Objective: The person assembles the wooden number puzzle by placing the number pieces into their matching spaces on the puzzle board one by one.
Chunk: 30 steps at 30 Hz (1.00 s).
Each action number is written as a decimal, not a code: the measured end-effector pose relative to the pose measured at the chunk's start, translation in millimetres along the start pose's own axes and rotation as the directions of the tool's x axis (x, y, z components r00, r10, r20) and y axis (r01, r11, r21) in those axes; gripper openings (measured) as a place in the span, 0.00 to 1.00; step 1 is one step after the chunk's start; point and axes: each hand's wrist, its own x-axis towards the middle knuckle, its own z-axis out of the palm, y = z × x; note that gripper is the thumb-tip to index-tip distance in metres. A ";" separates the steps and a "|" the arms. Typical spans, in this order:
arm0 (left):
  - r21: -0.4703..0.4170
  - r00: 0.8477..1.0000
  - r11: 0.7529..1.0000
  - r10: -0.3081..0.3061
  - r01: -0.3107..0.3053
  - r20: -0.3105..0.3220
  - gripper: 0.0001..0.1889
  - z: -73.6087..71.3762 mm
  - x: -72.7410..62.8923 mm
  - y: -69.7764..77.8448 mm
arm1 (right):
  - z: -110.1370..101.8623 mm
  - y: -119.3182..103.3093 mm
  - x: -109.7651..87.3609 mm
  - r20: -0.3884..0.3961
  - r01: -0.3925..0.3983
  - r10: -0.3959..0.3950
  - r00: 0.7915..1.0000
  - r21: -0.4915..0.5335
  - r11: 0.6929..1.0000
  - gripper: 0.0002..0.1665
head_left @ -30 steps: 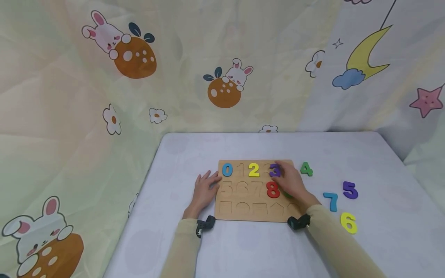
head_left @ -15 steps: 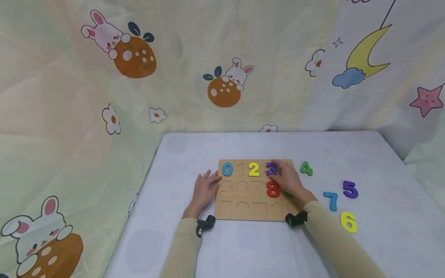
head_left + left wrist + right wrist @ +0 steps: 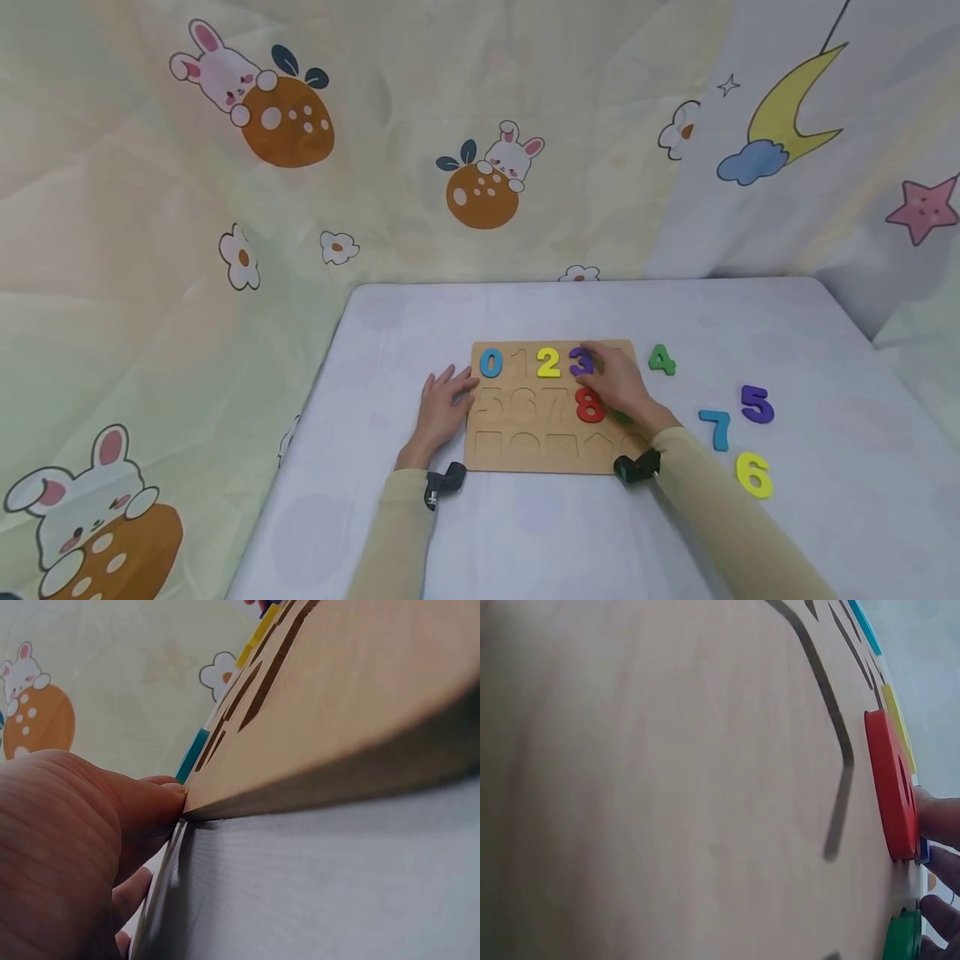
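Observation:
A wooden number puzzle board (image 3: 495,460) lies on the table. My right hand (image 3: 621,383) holds a purple number 3 (image 3: 580,362) at the top row between thumb and fingers. A red 8 (image 3: 589,405) sits just below it; the right wrist view shows the red 8 (image 3: 891,787) standing proud of the board, partly covering the purple piece. A green piece (image 3: 621,416) is mostly hidden under the right hand. My left hand (image 3: 440,412) rests at the board's left edge, fingers extended, thumb touching the edge (image 3: 184,806). A blue 0 (image 3: 491,363) and a yellow 2 (image 3: 548,363) sit in the top row.
Right of the board lie a green 4 (image 3: 662,360), a purple 5 (image 3: 757,404), a blue 7 (image 3: 716,428) and a yellow 6 (image 3: 753,475). A white cloth covers the table (image 3: 525,533). A printed curtain (image 3: 375,167) hangs behind it.
The right hand has shifted slightly left along the top row with the purple 3, closer to the yellow 2. The left hand stays at the board's edge.

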 end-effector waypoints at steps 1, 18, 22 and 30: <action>0.001 1.000 1.000 0.001 -0.001 -0.001 0.15 -0.1 -0.1 0.0 | -0.3 -0.2 0.1 0.003 0.000 0.000 1.000 0.000 1.000 0.39; 0.010 1.000 1.000 -0.014 0.014 -0.002 0.15 1.8 0.7 0.5 | -0.1 2.8 0.3 0.011 -0.026 0.026 1.000 0.016 1.000 0.40; 0.010 1.000 1.000 -0.022 0.021 0.002 0.15 2.9 0.8 0.6 | -2.9 9.1 -2.6 -0.009 -0.023 0.023 1.000 0.045 0.999 0.39; 0.012 1.000 1.000 -0.021 0.021 0.004 0.15 2.6 1.3 -0.8 | -17.4 24.5 -11.6 -0.102 -0.007 0.018 0.995 0.112 0.994 0.34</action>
